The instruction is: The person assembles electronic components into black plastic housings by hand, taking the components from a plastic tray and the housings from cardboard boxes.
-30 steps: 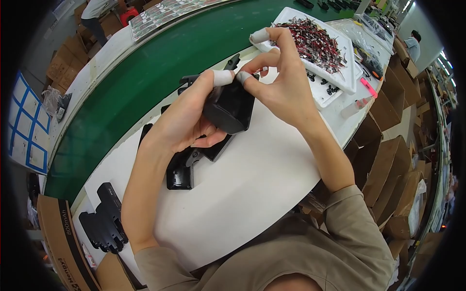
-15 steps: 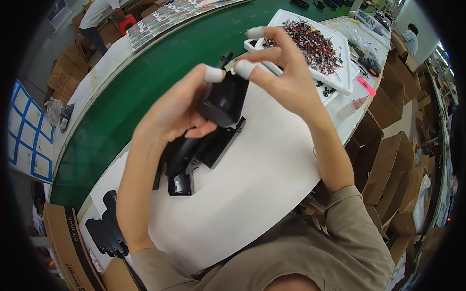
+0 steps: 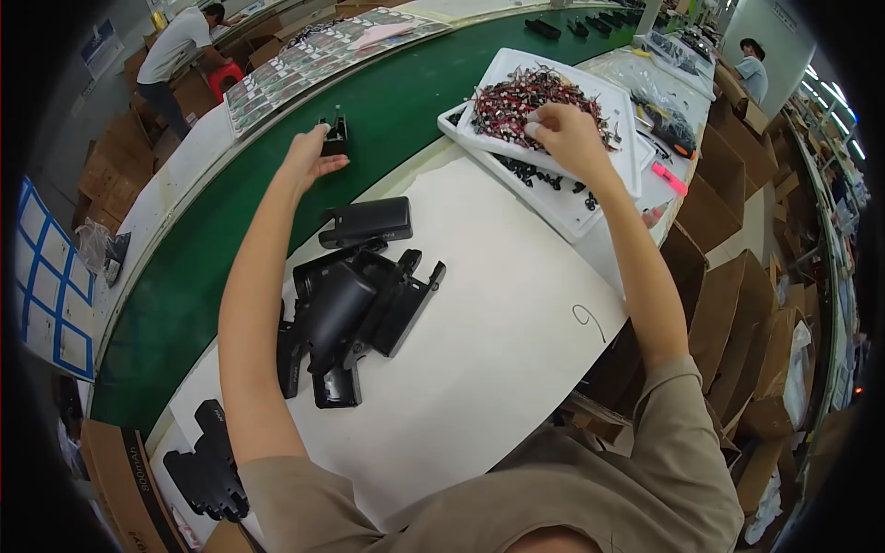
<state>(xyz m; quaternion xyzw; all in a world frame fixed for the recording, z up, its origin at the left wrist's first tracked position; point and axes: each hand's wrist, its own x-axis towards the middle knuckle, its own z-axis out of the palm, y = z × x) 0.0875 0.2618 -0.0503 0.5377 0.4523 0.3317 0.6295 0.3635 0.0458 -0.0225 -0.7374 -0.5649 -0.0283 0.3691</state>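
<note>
My left hand (image 3: 307, 158) reaches out over the green belt (image 3: 235, 198), its fingers around the edge of a black plastic housing (image 3: 337, 140) with a thin prong standing up. At the pile of small red-and-black wired parts (image 3: 507, 106), my right hand (image 3: 573, 140) has its white-capped fingertips pinched together; whatever lies between them is hidden. The pile fills a white tray (image 3: 627, 170). Several black plastic housings (image 3: 341, 309) lie heaped on the white sheet (image 3: 461, 369) nearer to me, and a single one (image 3: 369, 221) rests just beyond the heap.
A lower white tray (image 3: 576, 221) holds small black pieces. To the right are a pink marker (image 3: 669, 179) and open cardboard boxes (image 3: 710, 323). Stacked black parts (image 3: 207, 461) sit at lower left. One person (image 3: 175, 55) bends at far left; another (image 3: 751, 74) is at far right.
The black housing went from before me out to the belt with my left hand. My right hand left it and moved to the wired parts. My view shifted slightly.
</note>
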